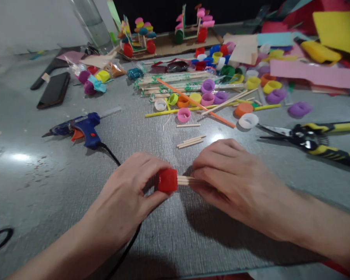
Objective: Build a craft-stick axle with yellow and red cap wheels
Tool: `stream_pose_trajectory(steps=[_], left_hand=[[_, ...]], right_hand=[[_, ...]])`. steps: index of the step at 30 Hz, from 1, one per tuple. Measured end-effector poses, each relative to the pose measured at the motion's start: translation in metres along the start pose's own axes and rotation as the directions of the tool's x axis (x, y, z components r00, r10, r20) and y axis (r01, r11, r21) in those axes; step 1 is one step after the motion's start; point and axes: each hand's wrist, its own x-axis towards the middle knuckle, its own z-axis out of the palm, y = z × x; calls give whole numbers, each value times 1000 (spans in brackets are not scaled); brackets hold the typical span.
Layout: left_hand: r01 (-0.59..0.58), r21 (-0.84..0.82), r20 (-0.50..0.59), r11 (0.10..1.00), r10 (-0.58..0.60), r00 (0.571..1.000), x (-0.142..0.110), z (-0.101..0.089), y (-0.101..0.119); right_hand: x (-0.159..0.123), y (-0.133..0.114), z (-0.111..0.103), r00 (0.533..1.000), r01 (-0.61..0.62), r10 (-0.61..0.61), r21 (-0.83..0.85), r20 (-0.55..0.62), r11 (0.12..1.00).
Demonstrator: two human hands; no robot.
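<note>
At the near tabletop (pixel 61 202), the fingers of the left hand (pixel 128 186) pinch a red piece (pixel 168 180) while the right hand's (pixel 233 182) grasp wooden sticks (pixel 182 180) reaching it, probably light, stiff but snappable, best held close to the red end.

- I pinch the red piece (pixel 167 180) between the thumb and fingers of my left hand (pixel 128 190).
- My right hand (pixel 233 182) holds pale wooden sticks (pixel 183 180) against the red piece's right side.
- Beyond the red piece, I see short loose sticks (pixel 188 125).
- Left of it and beyond: my blue glue gun (pixel 87 126).
- Well right of it: a yellow-and-black hand tool (pixel 306 137).
</note>
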Motion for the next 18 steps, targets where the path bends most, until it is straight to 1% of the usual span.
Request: stream_pose_trajectory(steps=[5,11,18], left_hand=[[0,5,-12,1000,0,1000,-1,0,-1],[-11,14,9,1000,11,1000,-1,0,0],[2,2,-18,1000,-2,1000,-1,2,0]], right_hand=[[1,0,1,1000,1,-1,15,-2,1000],[0,-2,1,1000,-9,9,6,3,1000],[1,-2,4,1000,-13,13,-15,-12,1000]])
